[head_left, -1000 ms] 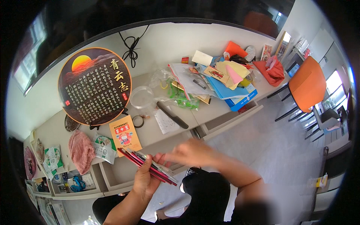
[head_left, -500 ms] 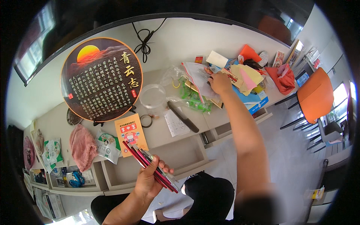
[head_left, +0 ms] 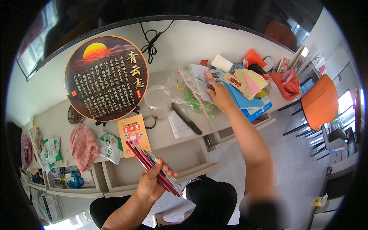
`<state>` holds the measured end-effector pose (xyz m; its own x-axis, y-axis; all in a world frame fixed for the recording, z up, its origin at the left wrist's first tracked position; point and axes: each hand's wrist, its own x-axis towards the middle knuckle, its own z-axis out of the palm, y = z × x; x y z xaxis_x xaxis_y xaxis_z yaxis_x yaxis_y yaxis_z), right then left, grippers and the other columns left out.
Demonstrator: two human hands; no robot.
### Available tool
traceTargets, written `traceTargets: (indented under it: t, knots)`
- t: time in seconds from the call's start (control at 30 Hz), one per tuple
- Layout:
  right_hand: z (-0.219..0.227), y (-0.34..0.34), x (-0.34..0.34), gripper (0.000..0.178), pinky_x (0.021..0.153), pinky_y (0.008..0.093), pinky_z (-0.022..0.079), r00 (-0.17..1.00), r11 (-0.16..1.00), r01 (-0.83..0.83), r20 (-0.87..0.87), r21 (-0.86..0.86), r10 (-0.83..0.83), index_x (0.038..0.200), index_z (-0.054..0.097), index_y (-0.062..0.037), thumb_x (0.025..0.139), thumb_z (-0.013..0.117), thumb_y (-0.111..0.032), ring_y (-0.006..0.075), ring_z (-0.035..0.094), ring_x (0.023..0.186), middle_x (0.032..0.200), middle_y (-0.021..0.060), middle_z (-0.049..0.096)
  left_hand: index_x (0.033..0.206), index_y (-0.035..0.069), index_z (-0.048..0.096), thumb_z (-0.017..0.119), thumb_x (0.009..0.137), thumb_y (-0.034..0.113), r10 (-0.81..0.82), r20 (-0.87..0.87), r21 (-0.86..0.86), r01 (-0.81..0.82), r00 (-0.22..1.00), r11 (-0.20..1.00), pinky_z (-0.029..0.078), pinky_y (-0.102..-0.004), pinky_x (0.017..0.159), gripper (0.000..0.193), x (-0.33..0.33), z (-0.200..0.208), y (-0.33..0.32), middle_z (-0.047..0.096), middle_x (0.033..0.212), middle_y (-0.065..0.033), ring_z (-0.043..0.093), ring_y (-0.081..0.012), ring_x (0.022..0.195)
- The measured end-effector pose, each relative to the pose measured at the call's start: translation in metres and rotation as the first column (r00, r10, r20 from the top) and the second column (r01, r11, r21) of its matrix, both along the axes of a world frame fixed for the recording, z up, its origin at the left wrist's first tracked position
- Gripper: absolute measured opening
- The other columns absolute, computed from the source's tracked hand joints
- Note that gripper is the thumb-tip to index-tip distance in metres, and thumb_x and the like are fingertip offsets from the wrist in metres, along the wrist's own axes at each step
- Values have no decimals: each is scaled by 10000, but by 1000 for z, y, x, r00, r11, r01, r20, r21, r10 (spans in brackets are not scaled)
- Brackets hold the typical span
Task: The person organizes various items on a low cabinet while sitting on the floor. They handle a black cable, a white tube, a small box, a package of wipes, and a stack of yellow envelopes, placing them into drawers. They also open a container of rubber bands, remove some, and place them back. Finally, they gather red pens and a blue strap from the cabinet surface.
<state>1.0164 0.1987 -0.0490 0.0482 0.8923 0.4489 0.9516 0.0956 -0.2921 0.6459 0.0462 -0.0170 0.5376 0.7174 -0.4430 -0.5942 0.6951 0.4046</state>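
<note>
Several red and silver pens (head_left: 154,168) lie bundled in the closed fingers of my left hand (head_left: 152,183), held above the front edge of the counter and an open drawer. My right hand (head_left: 221,96) reaches over the heap at the counter's right part. Its fingers are closed at a white sheet (head_left: 200,73) and a clear zip bag with a red strip (head_left: 198,100); a small dark thing shows at the fingertips, too little to name. Beside it are a blue folder (head_left: 239,98), a patterned red-and-cream card (head_left: 234,82) and yellow and pink papers (head_left: 251,81).
A round plaque (head_left: 107,78) stands at the back left. An orange booklet (head_left: 134,134), black tape roll (head_left: 150,122), clear round lid (head_left: 157,96), dark knife-shaped item (head_left: 186,119) and pink cloth (head_left: 83,147) lie on the counter. Open drawers (head_left: 161,165) jut out in front.
My right hand has drawn slightly toward me and left on the heap, shifting the zip bag and uncovering the white sheet and cards. My left hand keeps the pens nearly in place.
</note>
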Motion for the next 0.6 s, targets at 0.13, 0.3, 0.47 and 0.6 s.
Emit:
traceTargets:
  t: [0.13,0.3,0.47,0.6]
  knots:
    - [11,3,-11,244,786,431,481,998,999,47,38,24,-48,1066,571,-27,863,553,-160,377,597,875,954,183,641,878,104,532,550,915,241,4,-21,-7,-4,1000,1000,511,-422,729,144,-2,3,0,534,707,-28,550,-189,678]
    - [42,17,5,193,675,390,502,992,936,71,-121,346,-30,1026,562,-18,904,466,-133,326,613,696,855,171,645,854,91,521,547,919,246,-8,-46,20,9,999,1000,508,-409,713,170,-2,2,1,523,704,-25,540,-184,665]
    - [97,16,2,243,523,288,468,569,951,280,-820,130,-56,1047,547,-46,964,404,-224,157,578,549,732,91,617,856,90,515,561,912,243,6,-68,25,-4,998,1000,500,-389,681,169,-5,3,3,518,700,-24,521,-173,636]
    - [104,-3,12,328,417,234,343,152,991,132,-988,17,-3,969,564,-60,924,509,-381,95,453,468,641,6,520,866,89,513,571,906,235,1,-72,38,2,997,999,496,-384,662,162,-5,7,2,515,696,-23,511,-167,623]
